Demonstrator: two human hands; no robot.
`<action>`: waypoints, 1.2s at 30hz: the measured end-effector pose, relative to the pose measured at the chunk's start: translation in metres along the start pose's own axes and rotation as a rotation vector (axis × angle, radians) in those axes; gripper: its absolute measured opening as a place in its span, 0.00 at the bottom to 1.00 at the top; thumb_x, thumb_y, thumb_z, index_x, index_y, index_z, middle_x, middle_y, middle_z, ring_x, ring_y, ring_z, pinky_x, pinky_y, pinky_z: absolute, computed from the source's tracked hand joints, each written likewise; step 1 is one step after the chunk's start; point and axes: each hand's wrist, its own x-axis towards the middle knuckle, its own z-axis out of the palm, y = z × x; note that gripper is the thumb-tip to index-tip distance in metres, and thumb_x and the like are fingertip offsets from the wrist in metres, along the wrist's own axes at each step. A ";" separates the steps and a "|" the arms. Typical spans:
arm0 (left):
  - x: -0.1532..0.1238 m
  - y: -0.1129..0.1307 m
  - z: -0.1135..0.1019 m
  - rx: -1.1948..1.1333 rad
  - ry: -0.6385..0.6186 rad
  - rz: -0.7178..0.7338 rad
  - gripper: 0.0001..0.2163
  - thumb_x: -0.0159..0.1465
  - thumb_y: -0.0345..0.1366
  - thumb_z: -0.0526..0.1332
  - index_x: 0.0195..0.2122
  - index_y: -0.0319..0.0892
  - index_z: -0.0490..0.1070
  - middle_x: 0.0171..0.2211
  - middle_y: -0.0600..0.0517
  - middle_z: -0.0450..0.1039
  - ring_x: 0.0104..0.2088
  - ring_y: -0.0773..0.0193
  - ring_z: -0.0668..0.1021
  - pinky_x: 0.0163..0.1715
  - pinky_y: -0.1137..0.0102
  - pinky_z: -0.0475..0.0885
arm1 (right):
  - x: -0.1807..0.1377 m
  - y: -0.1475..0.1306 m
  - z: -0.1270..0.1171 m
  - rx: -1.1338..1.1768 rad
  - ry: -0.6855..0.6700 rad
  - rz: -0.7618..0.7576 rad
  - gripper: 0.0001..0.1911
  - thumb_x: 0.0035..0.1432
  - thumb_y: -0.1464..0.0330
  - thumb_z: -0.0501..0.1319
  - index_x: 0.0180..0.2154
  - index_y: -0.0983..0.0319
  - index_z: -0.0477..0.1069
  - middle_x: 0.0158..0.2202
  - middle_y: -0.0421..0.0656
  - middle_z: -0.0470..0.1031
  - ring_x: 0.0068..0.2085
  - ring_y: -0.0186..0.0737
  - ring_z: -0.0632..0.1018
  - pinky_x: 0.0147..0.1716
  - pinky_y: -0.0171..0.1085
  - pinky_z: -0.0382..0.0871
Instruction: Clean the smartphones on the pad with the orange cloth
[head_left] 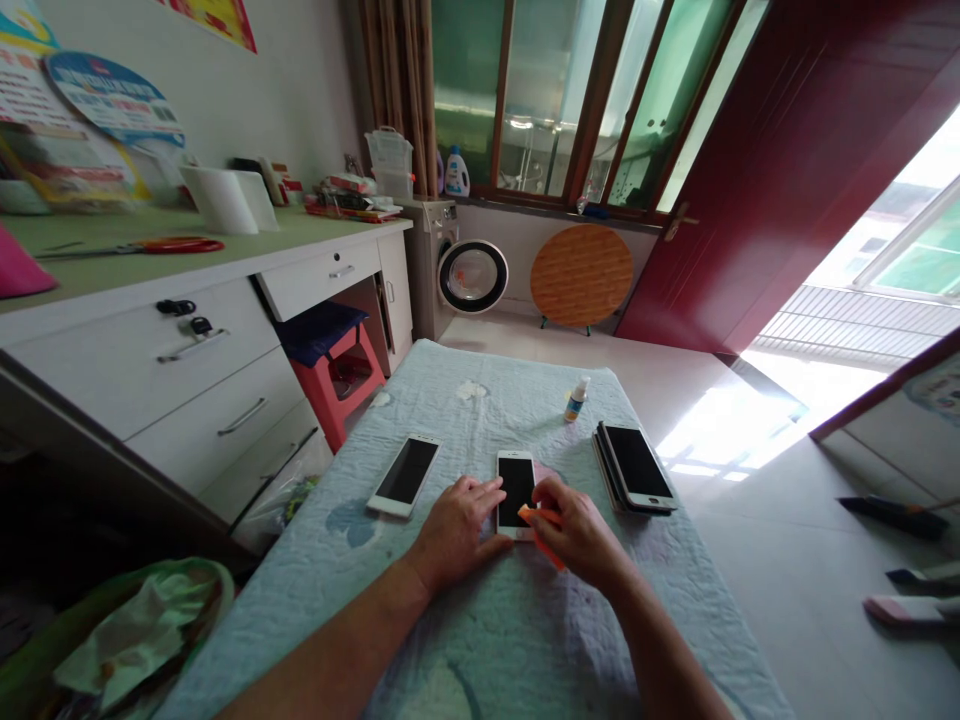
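A white smartphone (516,482) with a dark screen lies face up on the cloth-covered table in front of me. My left hand (463,518) steadies it at its left side, fingertips on the edge and thumb by the lower corner. Pinched in my right hand (576,525) is an orange cloth (551,550), whose tip touches the lower right part of the screen. Left of my hands lies another white phone (406,474). To the right sits a stack of phones (637,468), the top one white-framed. Behind them a small spray bottle (577,400) stands upright.
A light blue quilted cloth (480,620) covers the table. At the left are a white drawer desk (150,360), a red stool (345,385) and a green waste bin (217,590). Beyond stand a washing machine with its round door (472,277) ajar and a round wooden tabletop (582,275).
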 end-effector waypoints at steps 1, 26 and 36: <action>0.000 0.000 0.000 -0.003 -0.002 0.002 0.27 0.58 0.51 0.64 0.52 0.38 0.71 0.57 0.42 0.68 0.50 0.49 0.71 0.51 0.57 0.67 | 0.002 0.001 0.005 -0.012 0.032 -0.004 0.01 0.56 0.72 0.57 0.32 0.61 0.68 0.28 0.39 0.70 0.31 0.34 0.70 0.32 0.32 0.60; 0.000 -0.004 -0.007 -0.081 -0.037 0.009 0.23 0.60 0.46 0.64 0.54 0.41 0.70 0.58 0.46 0.67 0.50 0.54 0.70 0.52 0.59 0.66 | -0.001 -0.008 0.012 -0.076 -0.180 -0.109 0.09 0.55 0.78 0.58 0.29 0.61 0.74 0.32 0.40 0.68 0.35 0.34 0.70 0.36 0.31 0.60; 0.000 -0.001 -0.007 -0.080 -0.036 -0.014 0.24 0.56 0.39 0.65 0.55 0.42 0.69 0.59 0.47 0.66 0.51 0.53 0.70 0.53 0.58 0.66 | -0.003 0.015 -0.006 -0.149 -0.068 0.038 0.09 0.54 0.77 0.56 0.28 0.61 0.73 0.30 0.39 0.67 0.34 0.34 0.70 0.34 0.31 0.60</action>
